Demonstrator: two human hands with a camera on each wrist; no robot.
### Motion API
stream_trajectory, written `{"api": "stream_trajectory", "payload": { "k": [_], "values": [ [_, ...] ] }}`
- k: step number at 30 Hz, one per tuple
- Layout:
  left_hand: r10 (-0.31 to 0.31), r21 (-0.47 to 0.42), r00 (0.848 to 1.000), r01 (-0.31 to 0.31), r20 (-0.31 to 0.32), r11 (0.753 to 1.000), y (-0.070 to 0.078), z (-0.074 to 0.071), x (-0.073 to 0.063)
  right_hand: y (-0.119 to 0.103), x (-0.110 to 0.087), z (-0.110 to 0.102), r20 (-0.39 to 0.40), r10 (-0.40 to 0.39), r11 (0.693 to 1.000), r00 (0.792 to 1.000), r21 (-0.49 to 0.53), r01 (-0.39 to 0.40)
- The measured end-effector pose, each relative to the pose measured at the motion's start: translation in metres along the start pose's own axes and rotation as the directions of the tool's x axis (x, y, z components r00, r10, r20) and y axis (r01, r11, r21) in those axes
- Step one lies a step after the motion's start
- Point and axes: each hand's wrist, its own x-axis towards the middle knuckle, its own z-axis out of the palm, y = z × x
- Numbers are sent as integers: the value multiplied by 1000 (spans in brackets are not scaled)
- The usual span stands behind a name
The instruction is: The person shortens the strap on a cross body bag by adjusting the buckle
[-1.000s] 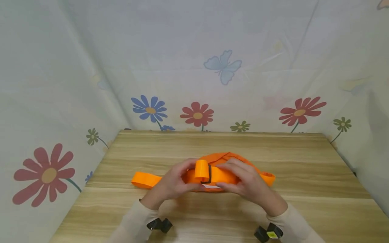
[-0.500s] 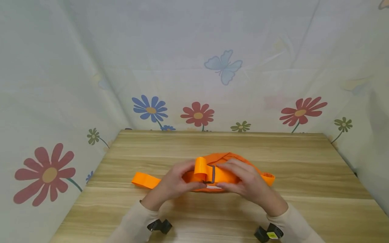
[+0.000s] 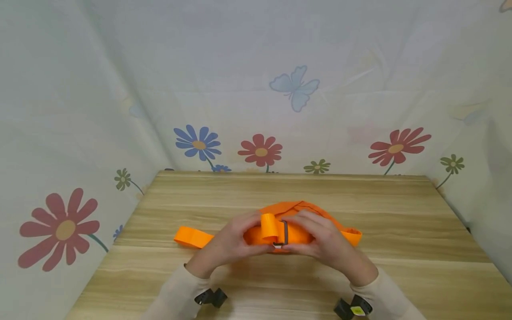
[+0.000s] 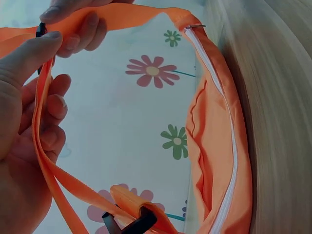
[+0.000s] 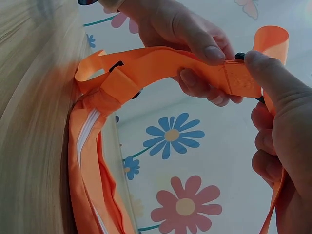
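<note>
An orange waist bag (image 3: 294, 208) lies on the table; its white zipper (image 4: 233, 151) shows in the left wrist view. Its orange strap (image 5: 156, 66) rises off the bag in an arc. Between both hands is a black strap slider (image 3: 286, 233), with a loop of strap (image 3: 269, 227) standing up at its left. My left hand (image 3: 234, 238) pinches the strap beside the slider between thumb and fingers. From the other side my right hand (image 3: 326, 235) pinches the strap at the slider. A second black buckle (image 4: 139, 222) hangs lower on the strap in the left wrist view.
A strap loop (image 3: 194, 237) extends left over the wooden table (image 3: 400, 213), and a shorter loop (image 3: 354, 235) pokes out at the right. Behind the table hangs a pale curtain (image 3: 224, 89) printed with flowers and a butterfly.
The slider has turned and shifted slightly right, now nearer the right hand's fingers. The upright strap loop rose, then dropped and moved a little right. Both hands stay in nearly the same place.
</note>
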Motion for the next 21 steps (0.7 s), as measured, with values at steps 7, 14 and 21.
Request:
{"api": "stream_trajectory", "payload": {
  "k": [7,14,21],
  "values": [
    [-33,99,999,34,-8,995,2,-3,-4,1,-1,-1,13,24,999,1000,21,-25],
    [-57,153,998,58,-12,987,6,-11,-9,3,-3,-4,-30,21,1000,999,18,-21],
    [-114,189,993,118,-32,975,3,-24,-23,7,-5,-7,-71,2,1000,997,6,-2]
  ]
}}
